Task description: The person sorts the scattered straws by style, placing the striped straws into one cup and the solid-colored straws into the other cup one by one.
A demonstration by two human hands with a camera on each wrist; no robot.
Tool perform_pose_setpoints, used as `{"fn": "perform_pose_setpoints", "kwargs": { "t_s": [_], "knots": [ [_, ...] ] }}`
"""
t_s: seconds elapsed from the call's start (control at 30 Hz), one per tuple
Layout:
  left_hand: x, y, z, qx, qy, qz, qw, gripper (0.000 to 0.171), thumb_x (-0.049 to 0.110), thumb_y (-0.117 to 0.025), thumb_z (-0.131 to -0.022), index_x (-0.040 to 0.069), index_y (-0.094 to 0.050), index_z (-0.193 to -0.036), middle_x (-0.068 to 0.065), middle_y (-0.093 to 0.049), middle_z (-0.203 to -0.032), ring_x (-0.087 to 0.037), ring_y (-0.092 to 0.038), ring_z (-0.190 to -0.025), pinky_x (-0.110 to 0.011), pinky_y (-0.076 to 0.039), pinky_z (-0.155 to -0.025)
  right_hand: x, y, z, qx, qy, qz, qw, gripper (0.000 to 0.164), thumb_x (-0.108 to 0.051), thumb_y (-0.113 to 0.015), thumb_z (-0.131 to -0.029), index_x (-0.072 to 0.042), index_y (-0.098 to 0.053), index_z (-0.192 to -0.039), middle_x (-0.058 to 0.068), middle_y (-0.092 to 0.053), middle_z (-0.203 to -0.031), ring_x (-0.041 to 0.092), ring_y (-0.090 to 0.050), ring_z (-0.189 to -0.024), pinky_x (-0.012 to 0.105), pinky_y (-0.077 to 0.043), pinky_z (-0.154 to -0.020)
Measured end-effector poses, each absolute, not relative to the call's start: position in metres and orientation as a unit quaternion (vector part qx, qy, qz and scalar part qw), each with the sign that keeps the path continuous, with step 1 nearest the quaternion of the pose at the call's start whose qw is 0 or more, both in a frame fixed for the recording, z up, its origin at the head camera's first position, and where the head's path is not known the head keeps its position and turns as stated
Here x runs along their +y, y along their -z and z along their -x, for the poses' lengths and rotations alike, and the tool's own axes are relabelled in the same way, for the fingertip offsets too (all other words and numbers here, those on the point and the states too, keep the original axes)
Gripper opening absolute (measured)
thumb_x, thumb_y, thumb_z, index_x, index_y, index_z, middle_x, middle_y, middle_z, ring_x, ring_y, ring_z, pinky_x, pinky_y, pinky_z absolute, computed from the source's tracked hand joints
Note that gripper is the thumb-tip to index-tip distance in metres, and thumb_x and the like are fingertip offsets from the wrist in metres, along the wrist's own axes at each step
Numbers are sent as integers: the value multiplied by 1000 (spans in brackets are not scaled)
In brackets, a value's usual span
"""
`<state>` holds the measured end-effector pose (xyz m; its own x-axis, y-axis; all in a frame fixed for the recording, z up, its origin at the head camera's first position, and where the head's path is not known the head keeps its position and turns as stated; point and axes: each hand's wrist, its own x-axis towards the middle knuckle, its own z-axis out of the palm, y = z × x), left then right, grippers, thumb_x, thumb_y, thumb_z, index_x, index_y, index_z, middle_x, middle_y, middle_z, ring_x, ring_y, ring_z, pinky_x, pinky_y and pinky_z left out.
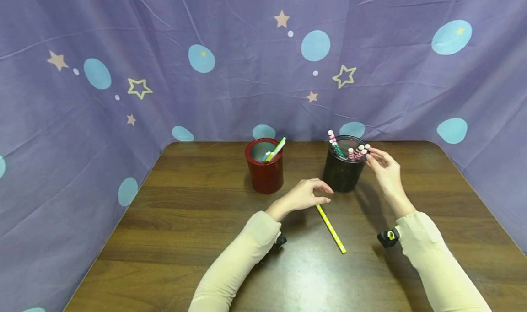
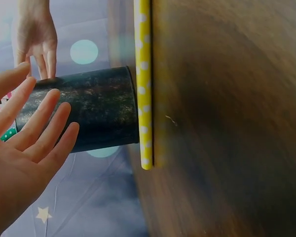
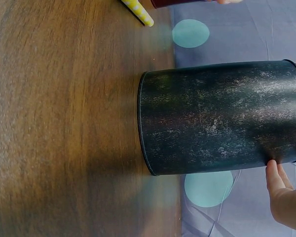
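My right hand [image 1: 385, 172] is at the right rim of a black cylindrical holder [image 1: 342, 177], fingertips against its outer wall near the top in the right wrist view. Several paper straws stand in that holder: pink ones [image 1: 357, 154], dark ones and a green dotted straw [image 1: 338, 150]. My left hand [image 1: 305, 194] hovers in front of the holder, fingers loosely spread with nothing in them. Just below its fingertips lies a yellow straw with white dots [image 1: 331, 229], flat on the table; the left wrist view shows its end beside the holder's base.
A red cylindrical holder [image 1: 266, 177] stands to the left, with green, yellow, blue and white straws [image 1: 278, 148] leaning in it. The brown wooden table [image 1: 173, 225] ends at a purple curtain [image 1: 247, 97] patterned with stars and dots.
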<state>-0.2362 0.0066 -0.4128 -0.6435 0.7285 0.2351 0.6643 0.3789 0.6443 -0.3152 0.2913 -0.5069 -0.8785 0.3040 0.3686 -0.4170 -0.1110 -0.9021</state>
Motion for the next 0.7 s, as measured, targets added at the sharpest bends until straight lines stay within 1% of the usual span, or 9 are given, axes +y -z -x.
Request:
{"fn": "perform_pose_setpoints", "kwargs": {
  "t_s": [0.1,0.17,0.27,0.37,0.5,0.7],
  "knots": [
    [4,414,236,839,-333,-428,44,22,14,-67,-77,7,-64,-98,-3,-64,-96,-15,-57,-93,-23,-46,-80,292,507,315,-621,-744,-46,242,37,-11,-67,-77,1,-58,-111,13,-61,-101,17,-60,-92,24,-50,-77],
    [3,415,236,841,-320,-434,49,22,14,-67,-77,7,-65,-98,-2,-63,-97,-16,-56,-93,-26,-46,-78,292,508,316,-621,-744,-47,242,37,-11,-67,-77,1,-58,-111,13,-61,-101,17,-60,-92,24,-50,-77],
    [0,417,236,844,-296,-444,56,23,14,-68,-77,7,-65,-98,-3,-63,-97,-18,-56,-93,-22,-45,-76,292,509,317,-620,-745,-48,240,37,-10,-67,-77,1,-58,-111,13,-61,-101,17,-60,-92,24,-50,-77],
    [-1,419,237,849,-264,-454,60,24,15,-68,-77,9,-65,-100,-3,-62,-98,-19,-56,-92,-18,-41,-75,293,509,317,-620,-746,-47,239,37,-10,-68,-77,1,-58,-111,13,-61,-101,17,-60,-92,24,-50,-77],
    [-1,421,237,856,-226,-460,69,26,14,-68,-76,11,-65,-101,-3,-61,-98,-20,-55,-91,-19,-38,-77,293,508,317,-615,-751,-47,236,38,-9,-68,-77,1,-58,-111,13,-61,-101,18,-60,-93,25,-50,-77],
    [0,424,236,858,-202,-464,89,25,14,-67,-77,12,-64,-102,-2,-60,-99,-17,-54,-91,-18,-38,-80,293,509,319,-619,-747,-45,237,37,-10,-68,-77,1,-58,-111,13,-61,-101,18,-60,-93,25,-50,-77]
  ]
}}
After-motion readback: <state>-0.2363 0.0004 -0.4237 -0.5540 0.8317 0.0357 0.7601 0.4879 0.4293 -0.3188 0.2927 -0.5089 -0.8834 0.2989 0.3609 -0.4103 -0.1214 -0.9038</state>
